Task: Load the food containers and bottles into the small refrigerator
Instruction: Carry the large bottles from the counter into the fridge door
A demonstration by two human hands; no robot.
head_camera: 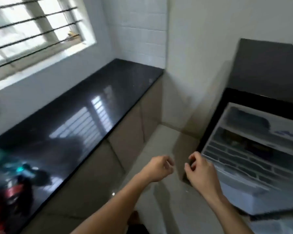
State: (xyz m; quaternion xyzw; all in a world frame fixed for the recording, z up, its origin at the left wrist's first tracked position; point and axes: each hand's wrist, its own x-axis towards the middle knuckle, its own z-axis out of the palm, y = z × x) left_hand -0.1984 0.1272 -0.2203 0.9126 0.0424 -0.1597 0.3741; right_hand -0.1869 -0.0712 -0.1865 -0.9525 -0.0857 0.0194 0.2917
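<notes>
Hands were held empty between trips: left hand [160,168] and right hand [200,171] loosely curled, gripping nothing, beside the open small black refrigerator [254,149]. Blurred red and teal containers [12,186] sat on the glossy black countertop [95,107], well apart to the left. Next, a reach back there seemed needed.

Items [12,188] on the counter [85,115] at lower left are motion-blurred, cut by the edge, unidentifiable. Refrigerator [254,149] contents smeared, indistinct.

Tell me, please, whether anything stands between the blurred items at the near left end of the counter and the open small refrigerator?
Nothing visible does. The items sit on the black counter; the refrigerator stands open at the right, and only bare floor and the empty left hand and right hand lie between.
</notes>
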